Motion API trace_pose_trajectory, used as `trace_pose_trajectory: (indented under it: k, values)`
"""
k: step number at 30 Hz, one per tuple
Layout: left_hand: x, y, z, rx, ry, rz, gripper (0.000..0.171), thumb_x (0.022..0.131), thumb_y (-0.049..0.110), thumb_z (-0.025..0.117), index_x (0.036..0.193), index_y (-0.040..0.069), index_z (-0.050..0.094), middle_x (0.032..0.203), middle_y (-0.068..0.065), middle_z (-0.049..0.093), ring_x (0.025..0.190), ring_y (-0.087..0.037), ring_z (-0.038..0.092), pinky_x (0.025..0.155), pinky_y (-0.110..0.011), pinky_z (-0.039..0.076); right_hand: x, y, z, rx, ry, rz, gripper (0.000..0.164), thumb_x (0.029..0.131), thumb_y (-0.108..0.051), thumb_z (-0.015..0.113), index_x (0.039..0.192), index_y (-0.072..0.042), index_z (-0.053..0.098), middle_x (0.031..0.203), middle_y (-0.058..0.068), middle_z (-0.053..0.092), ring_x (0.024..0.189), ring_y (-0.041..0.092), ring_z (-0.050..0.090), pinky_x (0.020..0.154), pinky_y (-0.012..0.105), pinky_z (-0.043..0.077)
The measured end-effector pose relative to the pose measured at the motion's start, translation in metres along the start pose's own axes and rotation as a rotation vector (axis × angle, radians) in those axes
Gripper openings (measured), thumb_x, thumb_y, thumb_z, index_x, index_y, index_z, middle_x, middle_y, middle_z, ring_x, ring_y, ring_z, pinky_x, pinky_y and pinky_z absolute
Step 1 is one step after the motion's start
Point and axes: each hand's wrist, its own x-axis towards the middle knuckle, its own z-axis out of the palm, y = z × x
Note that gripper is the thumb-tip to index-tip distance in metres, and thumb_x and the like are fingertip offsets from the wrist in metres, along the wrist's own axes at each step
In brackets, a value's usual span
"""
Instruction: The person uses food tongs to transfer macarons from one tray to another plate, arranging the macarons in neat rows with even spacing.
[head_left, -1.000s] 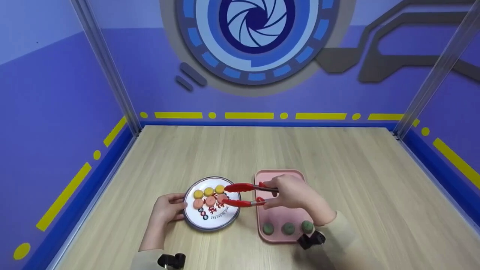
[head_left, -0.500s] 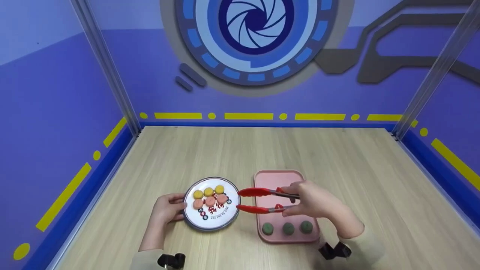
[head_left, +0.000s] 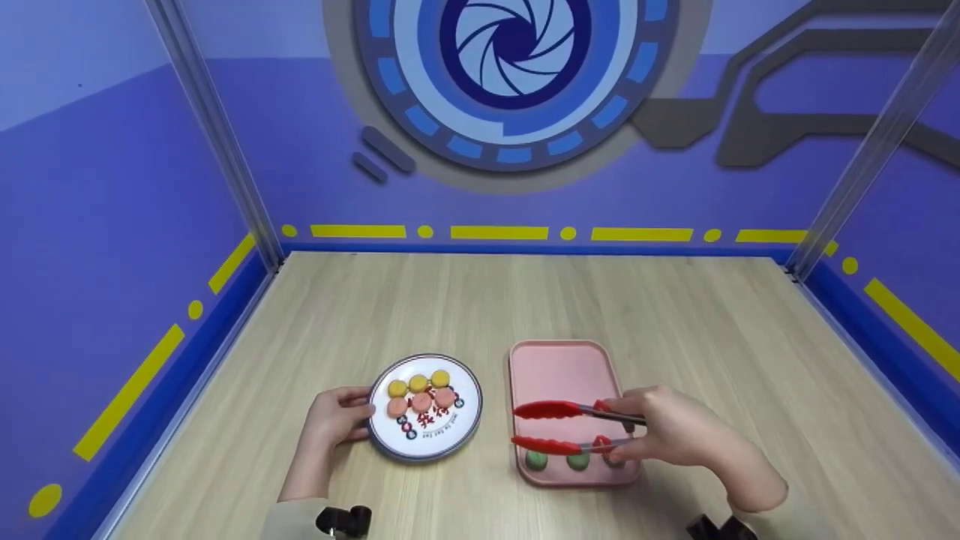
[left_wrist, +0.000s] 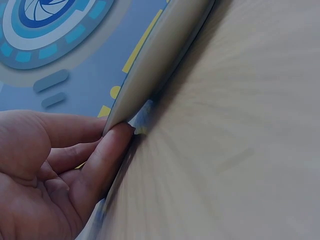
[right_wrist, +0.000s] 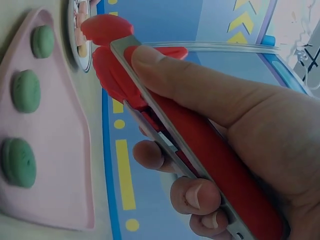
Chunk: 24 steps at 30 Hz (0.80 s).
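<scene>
Tongs (head_left: 546,409): metal arms (right_wrist: 118,48), smooth w/ slight sheen; red tips (right_wrist: 107,28) plastic-looking, ridged. Plate (head_left: 468,384) glossy, ceramic look. Tray (head_left: 562,367) smooth matt plastic. Table (head_left: 675,322): wood-grain surf., satin. Green cookies (right_wrist: 20,163) matt. Sleeve (head_left: 291,519) matt cloth. Corner post (head_left: 214,131) metal, bit shiny.

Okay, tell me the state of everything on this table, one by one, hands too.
Left hand: pinching the plate's rim.
Right hand: gripping the tongs.
Red-tipped tongs: open, nothing between the tips.
White printed plate: holding six macarons.
Yellow macarons: three, in a row on the plate.
Pink macarons: three, in a row beside the yellow.
Pink tray: holding three macarons.
Green macarons: three, in a row on the tray.
</scene>
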Motion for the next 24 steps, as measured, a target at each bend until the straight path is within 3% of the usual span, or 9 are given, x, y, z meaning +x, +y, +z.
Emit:
trace_pose_trajectory:
  k: [10, 17, 24]
  values:
    - [-0.002, 0.0, 0.001, 0.029, 0.012, 0.011, 0.042, 0.094, -0.003, 0.066, 0.136, -0.008, 0.06, 0.122, -0.027, 0.068, 0.08, -0.013, 0.07, 0.063, -0.03, 0.065, -0.024, 0.017, 0.005, -0.043, -0.017, -0.021, 0.066, 0.074, -0.052, 0.088, 0.121, -0.007, 0.076, 0.102, -0.001, 0.077, 0.085, 0.002, 0.064, 0.07, 0.025, 0.058]
    - [-0.002, 0.0, 0.001, 0.033, 0.023, -0.015, 0.042, 0.095, -0.002, 0.066, 0.136, -0.005, 0.061, 0.124, -0.026, 0.067, 0.08, -0.013, 0.07, 0.063, -0.029, 0.065, -0.025, 0.019, 0.009, -0.022, -0.057, 0.018, 0.068, 0.071, -0.052, 0.09, 0.122, -0.009, 0.076, 0.103, -0.001, 0.078, 0.083, 0.001, 0.061, 0.069, 0.024, 0.056]
    - [-0.002, 0.0, 0.0, 0.027, 0.014, -0.013, 0.042, 0.095, -0.003, 0.066, 0.136, -0.006, 0.061, 0.127, -0.028, 0.067, 0.08, -0.012, 0.07, 0.064, -0.029, 0.065, -0.023, 0.022, 0.011, -0.034, -0.052, -0.008, 0.068, 0.072, -0.054, 0.089, 0.121, -0.009, 0.077, 0.105, -0.001, 0.078, 0.085, 0.001, 0.063, 0.069, 0.024, 0.057]
